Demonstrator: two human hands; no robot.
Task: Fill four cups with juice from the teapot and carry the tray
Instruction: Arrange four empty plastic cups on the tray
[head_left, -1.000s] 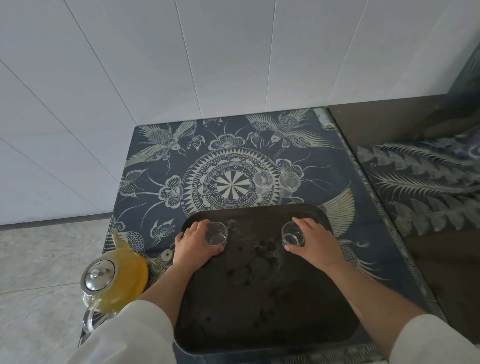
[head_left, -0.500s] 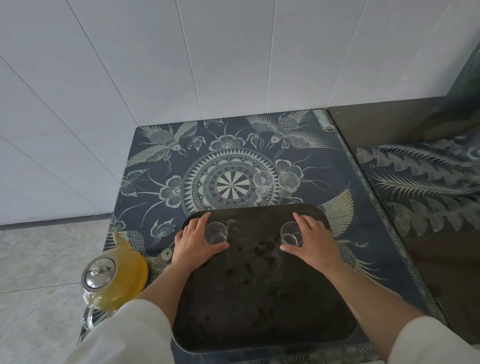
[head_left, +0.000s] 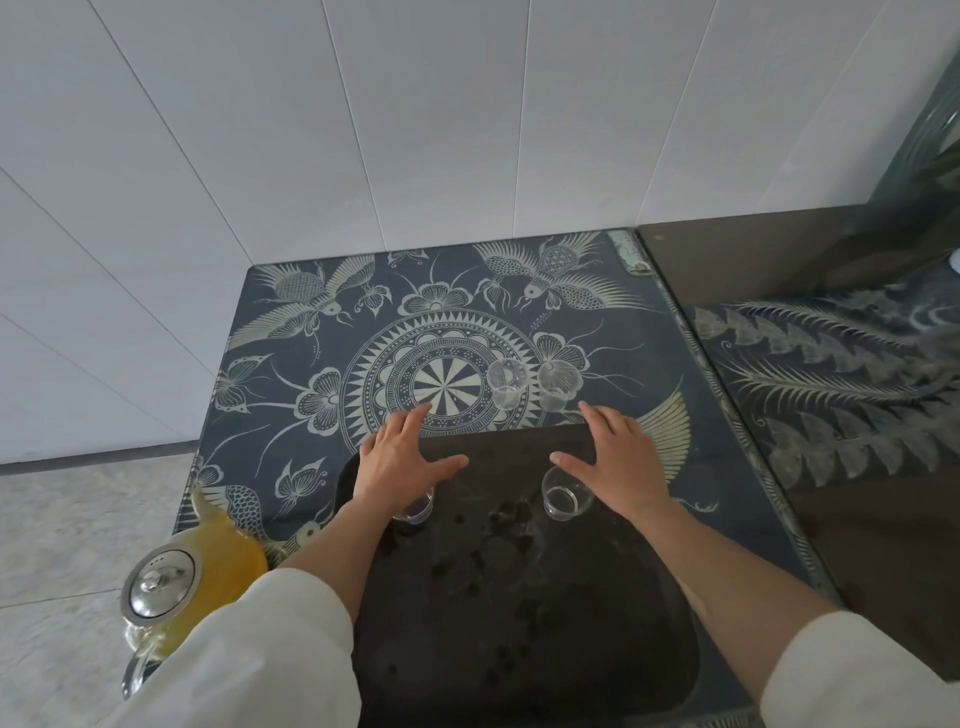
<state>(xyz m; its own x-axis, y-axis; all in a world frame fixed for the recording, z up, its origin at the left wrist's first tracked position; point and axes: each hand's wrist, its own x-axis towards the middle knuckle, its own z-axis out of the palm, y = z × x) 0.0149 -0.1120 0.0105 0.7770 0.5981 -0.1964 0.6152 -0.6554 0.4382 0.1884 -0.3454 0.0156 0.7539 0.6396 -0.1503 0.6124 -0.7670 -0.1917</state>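
A dark tray lies at the near edge of the patterned table. Two small clear cups stand on its far part: one on the right, and one on the left, half hidden under my left hand. My left hand and my right hand hover open above the tray's far edge, fingers spread, holding nothing. Two more clear cups stand on the table just beyond my fingertips. A glass teapot with yellow juice and a metal lid sits at the table's near left corner.
White wall panels rise behind the table. A second dark patterned surface adjoins on the right. Pale tiled floor lies to the left, beyond the table edge and the teapot.
Both hands have let go of the two cups on the tray and moved forward, open, toward the two cups on the table. The view has tilted closer.
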